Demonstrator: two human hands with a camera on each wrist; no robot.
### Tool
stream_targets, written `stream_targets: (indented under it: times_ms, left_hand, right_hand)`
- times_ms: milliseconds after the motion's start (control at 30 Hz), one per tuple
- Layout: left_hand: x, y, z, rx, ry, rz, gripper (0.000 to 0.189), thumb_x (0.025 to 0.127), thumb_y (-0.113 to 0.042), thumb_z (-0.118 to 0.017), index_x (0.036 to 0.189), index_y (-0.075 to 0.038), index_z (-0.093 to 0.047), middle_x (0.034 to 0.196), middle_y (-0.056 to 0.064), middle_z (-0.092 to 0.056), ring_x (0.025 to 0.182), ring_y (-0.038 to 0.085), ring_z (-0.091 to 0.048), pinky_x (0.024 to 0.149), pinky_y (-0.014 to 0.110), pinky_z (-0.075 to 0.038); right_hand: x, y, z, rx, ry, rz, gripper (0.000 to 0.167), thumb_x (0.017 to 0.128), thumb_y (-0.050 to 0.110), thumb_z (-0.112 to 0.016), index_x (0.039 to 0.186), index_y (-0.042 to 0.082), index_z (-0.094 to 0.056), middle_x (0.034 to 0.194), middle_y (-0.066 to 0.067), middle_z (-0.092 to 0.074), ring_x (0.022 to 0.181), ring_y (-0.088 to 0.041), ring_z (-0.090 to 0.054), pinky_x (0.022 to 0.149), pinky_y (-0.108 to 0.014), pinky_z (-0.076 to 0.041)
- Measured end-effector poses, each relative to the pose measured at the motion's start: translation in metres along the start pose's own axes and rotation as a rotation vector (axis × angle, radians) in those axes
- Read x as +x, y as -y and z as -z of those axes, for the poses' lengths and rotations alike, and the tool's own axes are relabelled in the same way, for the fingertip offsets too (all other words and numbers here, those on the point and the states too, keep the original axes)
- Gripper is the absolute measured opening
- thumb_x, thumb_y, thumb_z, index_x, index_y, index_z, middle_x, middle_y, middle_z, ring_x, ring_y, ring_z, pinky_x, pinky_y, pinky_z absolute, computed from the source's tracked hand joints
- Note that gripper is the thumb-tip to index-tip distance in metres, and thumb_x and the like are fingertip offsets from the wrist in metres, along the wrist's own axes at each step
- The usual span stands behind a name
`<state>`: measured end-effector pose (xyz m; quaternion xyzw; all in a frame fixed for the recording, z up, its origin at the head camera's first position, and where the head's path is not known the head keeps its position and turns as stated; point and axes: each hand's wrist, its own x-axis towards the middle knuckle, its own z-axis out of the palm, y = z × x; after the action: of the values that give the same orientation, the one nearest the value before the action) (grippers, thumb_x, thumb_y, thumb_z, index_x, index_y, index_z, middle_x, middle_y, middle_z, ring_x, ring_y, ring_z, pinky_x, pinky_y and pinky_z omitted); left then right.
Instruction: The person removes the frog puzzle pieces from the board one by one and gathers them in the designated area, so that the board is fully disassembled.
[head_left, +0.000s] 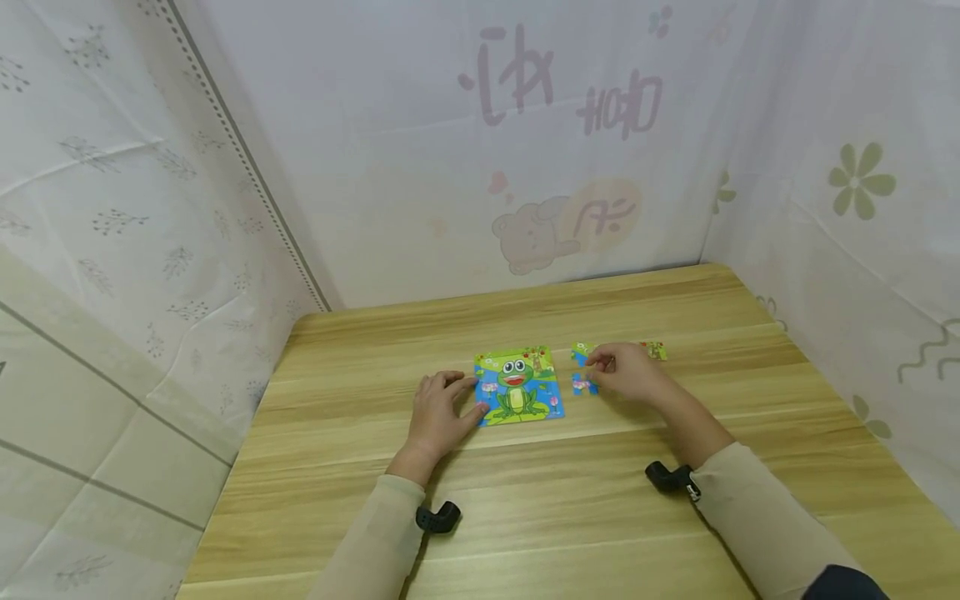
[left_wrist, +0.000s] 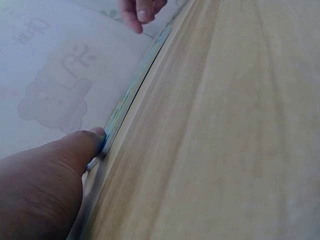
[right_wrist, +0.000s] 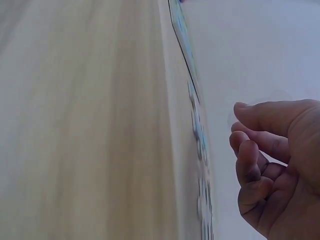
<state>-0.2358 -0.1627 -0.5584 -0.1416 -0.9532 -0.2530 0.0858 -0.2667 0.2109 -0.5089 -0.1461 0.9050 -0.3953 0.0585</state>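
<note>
A square frog puzzle [head_left: 516, 387] with a green and blue picture lies flat on the wooden table. At its left side, the thumb and fingertips of my left hand [head_left: 438, 417] touch the edge; the left wrist view has the thumb [left_wrist: 90, 142] on the near edge. My right hand [head_left: 628, 372] hovers over loose puzzle pieces to the right, fingers loosely curled. Its thumb and forefinger stand slightly apart, and nothing shows between them in the right wrist view. A blue and pink piece [head_left: 581, 385] lies below its fingertips, and a green and blue one [head_left: 579, 352] behind them.
Another green and red piece [head_left: 656, 350] shows beyond the right hand, which hides part of that row. White patterned cloth [head_left: 390, 167] hangs behind the table [head_left: 360, 492] and at both sides. Each wrist carries a black camera [head_left: 438, 518].
</note>
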Motion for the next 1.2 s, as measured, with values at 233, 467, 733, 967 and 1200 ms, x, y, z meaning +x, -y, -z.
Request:
stream_targets:
  times_ms: [233,467,733,967,1200]
  left_hand:
    - [0.000,-0.001,0.001,-0.001,0.004,0.002,0.056,0.094,-0.054,-0.075,0.140,-0.024,-0.068,0.146,0.006,-0.054,0.141,0.030,-0.043,0.130,0.053,-0.011]
    - [0.000,-0.002,0.002,-0.002,-0.003,-0.006,0.055,0.094,-0.053,-0.076,0.140,-0.024,-0.068,0.146,0.007,-0.054,0.140,0.031,-0.044,0.129,0.053,-0.011]
    - [-0.001,0.000,0.001,-0.009,0.000,0.001,0.055,0.093,-0.054,-0.076,0.140,-0.025,-0.068,0.146,0.006,-0.054,0.141,0.029,-0.043,0.130,0.052,-0.010]
    - [-0.001,-0.001,0.002,-0.009,-0.003,-0.002,0.054,0.094,-0.053,-0.076,0.139,-0.025,-0.069,0.146,0.006,-0.054,0.140,0.030,-0.044,0.129,0.053,-0.011]
    - [-0.001,-0.001,0.002,-0.013,0.003,-0.002,0.055,0.093,-0.053,-0.076,0.139,-0.024,-0.069,0.145,0.006,-0.054,0.140,0.030,-0.044,0.129,0.053,-0.010]
  right_hand:
    - [0.013,0.017,-0.013,0.030,0.084,0.018,0.030,0.096,0.016,-0.078,0.121,-0.001,-0.072,0.094,-0.004,-0.066,0.079,-0.018,-0.062,0.065,-0.031,-0.056]
    - [0.024,0.029,-0.028,-0.050,0.117,0.055,0.031,0.094,0.016,-0.080,0.121,0.002,-0.073,0.091,0.001,-0.066,0.076,-0.015,-0.061,0.069,-0.032,-0.055]
    - [0.032,0.038,-0.043,-0.142,0.135,0.014,0.037,0.094,0.021,-0.081,0.128,0.008,-0.072,0.089,0.004,-0.066,0.081,-0.016,-0.059,0.076,-0.036,-0.052]
    - [0.036,0.038,-0.049,-0.184,0.158,0.003,0.047,0.093,0.020,-0.083,0.136,0.007,-0.068,0.082,0.002,-0.061,0.071,-0.016,-0.053,0.071,-0.035,-0.046]
    - [0.038,0.037,-0.053,-0.165,0.132,-0.007,0.040,0.090,0.015,-0.085,0.126,0.010,-0.069,0.085,-0.001,-0.058,0.074,-0.018,-0.052,0.073,-0.038,-0.045]
